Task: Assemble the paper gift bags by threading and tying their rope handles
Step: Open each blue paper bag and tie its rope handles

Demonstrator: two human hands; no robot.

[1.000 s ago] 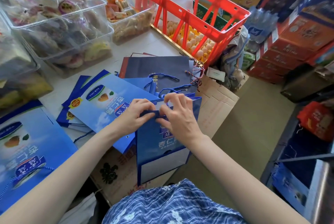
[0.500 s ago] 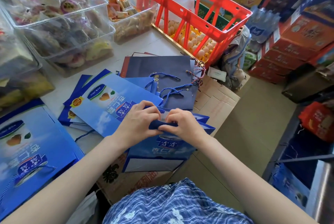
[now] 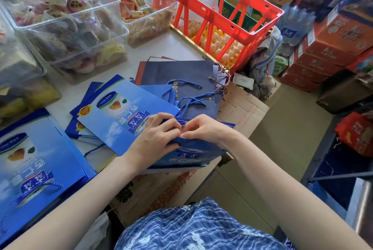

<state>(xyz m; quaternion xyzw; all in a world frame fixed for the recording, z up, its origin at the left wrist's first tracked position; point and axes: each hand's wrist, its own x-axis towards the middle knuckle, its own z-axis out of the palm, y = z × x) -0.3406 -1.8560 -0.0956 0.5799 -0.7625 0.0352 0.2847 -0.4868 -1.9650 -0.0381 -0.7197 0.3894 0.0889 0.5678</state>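
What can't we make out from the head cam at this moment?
- Rope end and knot: hidden behind the fingertips of the left hand and right hand at the top edge of the held blue bag.
- Punch holes on that bag: covered by both hands.
- Flat bag at lower left: cut off by the frame edge.
- Dark navy bag: gold print too small to read.

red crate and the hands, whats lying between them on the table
In the head view, a dark navy bag with blue rope handles lies between the red crate and the left hand and right hand.
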